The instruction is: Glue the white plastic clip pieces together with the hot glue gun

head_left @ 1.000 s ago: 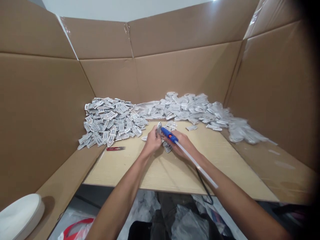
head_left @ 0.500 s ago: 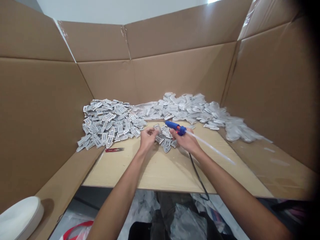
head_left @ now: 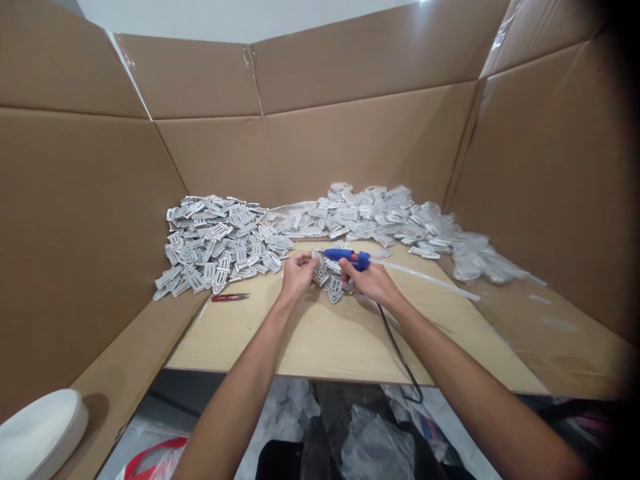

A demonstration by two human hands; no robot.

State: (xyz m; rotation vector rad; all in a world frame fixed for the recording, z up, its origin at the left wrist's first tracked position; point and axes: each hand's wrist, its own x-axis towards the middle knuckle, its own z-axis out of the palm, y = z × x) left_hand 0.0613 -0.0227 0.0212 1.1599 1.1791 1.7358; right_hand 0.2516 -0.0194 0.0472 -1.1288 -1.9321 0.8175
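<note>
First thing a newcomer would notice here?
Two big heaps of small grey-white patches: a loose pile at the back left of the board, and a bagged pile along the back right, all walled in by cardboard. At the centre, the right hand grips a blue glue gun, its nozzle by a single patch in the left hand.

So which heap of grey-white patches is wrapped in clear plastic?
The right-hand heap of grey-white patches along the back cardboard wall: its pieces look glossy and bagged. The left heap of loose patches, beside the red thread snips, lies bare with printed outlines showing.
</note>
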